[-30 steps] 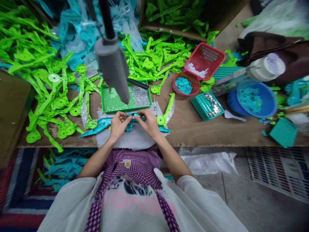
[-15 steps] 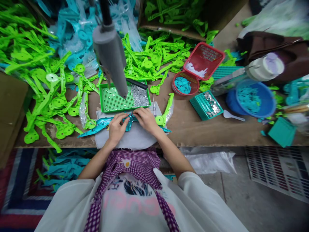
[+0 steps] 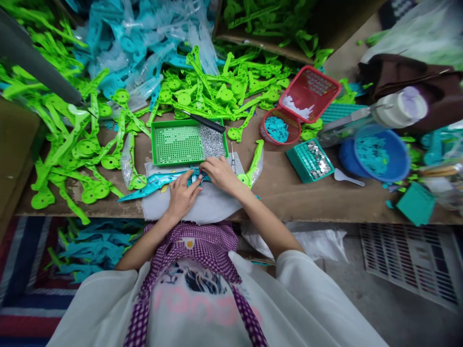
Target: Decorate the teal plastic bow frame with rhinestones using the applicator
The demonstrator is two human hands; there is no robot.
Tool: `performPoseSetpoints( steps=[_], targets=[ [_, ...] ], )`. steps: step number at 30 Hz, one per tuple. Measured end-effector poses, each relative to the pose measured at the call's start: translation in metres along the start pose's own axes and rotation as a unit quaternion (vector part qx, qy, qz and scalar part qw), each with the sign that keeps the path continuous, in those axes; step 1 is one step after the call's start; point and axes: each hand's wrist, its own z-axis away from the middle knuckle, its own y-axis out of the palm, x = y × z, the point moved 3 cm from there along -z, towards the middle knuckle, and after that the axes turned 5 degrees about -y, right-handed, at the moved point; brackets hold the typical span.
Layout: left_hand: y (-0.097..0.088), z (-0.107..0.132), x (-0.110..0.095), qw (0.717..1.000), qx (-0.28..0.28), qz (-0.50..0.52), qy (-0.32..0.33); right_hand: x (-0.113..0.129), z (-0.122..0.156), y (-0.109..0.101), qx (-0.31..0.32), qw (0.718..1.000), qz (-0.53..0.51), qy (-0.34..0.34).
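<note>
Both hands down on the teal part at the bench edge.

L hand (image 3: 183, 193) now lies flatter, fingers spread over the teal part (image 3: 155, 182) and pinning it to the white cloth (image 3: 202, 207); R hand (image 3: 219, 173) has slid up to the part's round end, fingers curled on it, next to the green tray (image 3: 181, 142) of small metal bits. From here I can't tell if R pinches anything. Since a sec ago the part went from lifted between the fingertips to lying on the cloth, and the grey tool (image 3: 39, 67) swung away to upper left. I read that as pressing or seating sth, not fetching.
</note>
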Motion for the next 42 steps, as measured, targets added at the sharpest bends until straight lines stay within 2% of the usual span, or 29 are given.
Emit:
performPoseSetpoints(
  steps=[5, 9, 13, 18, 21, 25, 29, 31, 33, 36, 38, 42],
  targets=[
    [0.003, -0.001, 0.001, 0.996, 0.081, -0.019, -0.035, -0.003, 0.004, -0.001, -0.010, 1.000, 0.013, 0.003],
    [0.004, -0.001, -0.001, 0.993, 0.108, -0.040, -0.029, -0.002, 0.005, -0.001, 0.000, 0.999, 0.033, 0.002],
    [0.004, 0.000, -0.003, 0.992, 0.104, -0.062, -0.031, 0.001, 0.005, -0.002, 0.014, 0.999, 0.029, 0.015],
    [0.003, 0.002, -0.005, 0.991, 0.100, -0.076, -0.035, 0.002, 0.012, -0.004, -0.033, 0.990, -0.094, 0.098],
    [0.002, 0.000, -0.005, 0.990, 0.109, -0.083, -0.034, 0.003, 0.014, -0.002, -0.045, 0.983, -0.119, 0.134],
    [0.002, 0.000, -0.003, 0.990, 0.121, -0.069, -0.024, 0.004, 0.013, 0.001, -0.045, 0.982, -0.126, 0.132],
    [-0.005, 0.002, 0.000, 0.997, 0.080, -0.018, -0.004, 0.004, 0.014, 0.003, -0.059, 0.980, -0.131, 0.139],
    [-0.010, -0.004, 0.002, 0.999, 0.051, 0.015, 0.005, 0.005, 0.014, 0.004, -0.064, 0.978, -0.135, 0.142],
    [-0.012, -0.017, 0.003, 0.998, 0.052, 0.043, 0.018, 0.004, 0.013, 0.005, -0.066, 0.977, -0.142, 0.146],
    [-0.008, -0.044, 0.005, 0.990, 0.115, 0.079, 0.034, 0.001, 0.011, 0.006, -0.063, 0.972, -0.167, 0.151],
    [-0.003, -0.058, 0.005, 0.984, 0.152, 0.089, 0.023, -0.003, 0.010, 0.004, -0.054, 0.969, -0.188, 0.153],
    [-0.002, -0.070, 0.001, 0.985, 0.166, 0.053, 0.011, -0.012, 0.015, -0.006, -0.047, 0.955, -0.244, 0.162]
  ],
)
